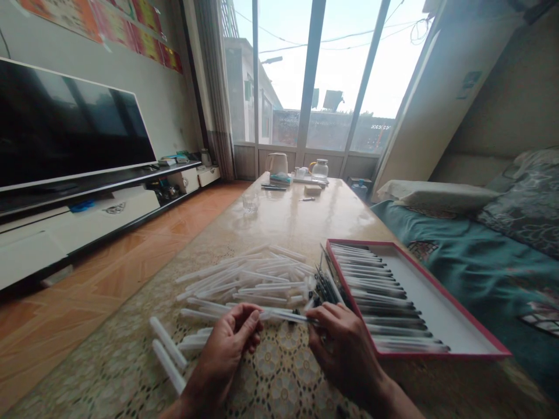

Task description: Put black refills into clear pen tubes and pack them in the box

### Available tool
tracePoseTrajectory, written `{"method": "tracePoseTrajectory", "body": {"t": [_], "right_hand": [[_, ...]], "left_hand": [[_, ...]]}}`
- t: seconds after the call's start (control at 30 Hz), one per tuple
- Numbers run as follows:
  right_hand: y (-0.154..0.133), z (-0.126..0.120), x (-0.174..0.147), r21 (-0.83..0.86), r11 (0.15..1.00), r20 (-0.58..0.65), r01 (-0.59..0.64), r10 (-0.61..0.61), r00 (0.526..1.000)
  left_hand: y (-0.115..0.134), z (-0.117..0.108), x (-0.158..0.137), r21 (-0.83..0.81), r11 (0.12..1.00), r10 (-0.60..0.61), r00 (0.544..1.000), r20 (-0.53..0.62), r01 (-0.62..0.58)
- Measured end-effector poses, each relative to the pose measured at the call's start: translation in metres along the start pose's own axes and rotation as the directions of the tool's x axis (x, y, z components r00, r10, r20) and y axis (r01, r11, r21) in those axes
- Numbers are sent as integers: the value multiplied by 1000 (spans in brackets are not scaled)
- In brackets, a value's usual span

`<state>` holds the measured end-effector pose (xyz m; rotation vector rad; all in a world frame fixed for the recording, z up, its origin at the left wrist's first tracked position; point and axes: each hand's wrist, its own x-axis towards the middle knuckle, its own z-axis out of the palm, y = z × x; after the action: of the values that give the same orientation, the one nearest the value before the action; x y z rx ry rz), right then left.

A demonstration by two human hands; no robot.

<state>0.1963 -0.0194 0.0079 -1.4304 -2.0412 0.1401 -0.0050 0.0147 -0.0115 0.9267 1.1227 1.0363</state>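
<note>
A slim clear pen barrel (286, 316) spans the gap between my two hands, roughly level above the tablecloth. My left hand (227, 343) pinches its left end between thumb and fingers. The fingers of my right hand (345, 343) close round its right end and hide that tip. Behind my hands lies a loose heap of whitish, translucent pen barrels (253, 276). Dark thin pen parts (325, 285) are bunched just beyond my right hand. To the right, a red-rimmed box (463, 308) holds a row of pens (378, 285) with dark ends.
The long table has a patterned, shiny cover (279, 384). Two thicker white tubes (168, 352) lie near my left forearm. Further back stand a drinking glass (250, 202), a glass jug (320, 169) and a kettle (278, 163). A teal-covered sofa (437, 250) flanks the right side.
</note>
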Motion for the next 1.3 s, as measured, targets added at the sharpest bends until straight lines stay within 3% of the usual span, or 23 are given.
{"method": "tracePoseTrajectory", "body": {"t": [0.37, 0.6, 0.77, 0.97, 1.13, 1.3], "right_hand": [[1, 1, -1, -43, 998, 58, 33, -31, 998], [3, 5, -1, -163, 966, 257, 203, -157, 954], [3, 10, -3, -201, 948, 216, 245, -201, 955], [2, 11, -5, -144, 981, 231, 129, -93, 969], [3, 10, -4, 62, 998, 262, -19, 2, 965], [4, 1, -2, 295, 947, 358, -127, 14, 934]], "left_hand": [[2, -1, 0, 67, 997, 20, 997, 68, -24], [-8, 2, 0, 32, 999, 20, 988, 151, -25], [-7, 2, 0, 1, 1000, 12, 987, 161, -12], [-9, 3, -1, 11, 1000, 9, 982, 190, -12], [-11, 5, -9, 59, 992, 97, 982, 164, -108], [-11, 7, -17, 75, 983, 151, 972, 179, -167]]}}
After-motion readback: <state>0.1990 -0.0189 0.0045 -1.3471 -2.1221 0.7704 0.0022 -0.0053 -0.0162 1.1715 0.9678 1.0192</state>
